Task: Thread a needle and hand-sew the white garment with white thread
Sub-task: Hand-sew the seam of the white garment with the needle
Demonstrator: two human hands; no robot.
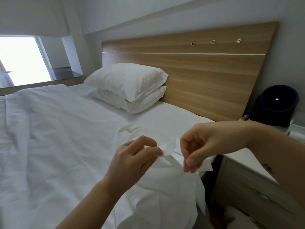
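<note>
White garment [173, 155], pinched by left hand [132, 160] and right hand [203, 146], hangs over bed [181, 119] edge beside nightstand [247, 176].

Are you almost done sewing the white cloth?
Nothing looks done yet: no stitches, needle or thread can be made out. Right now the left hand and right hand each pinch a bunched edge of the white garment, held up over the bed. The sewing itself seems mostly left to do.
</note>
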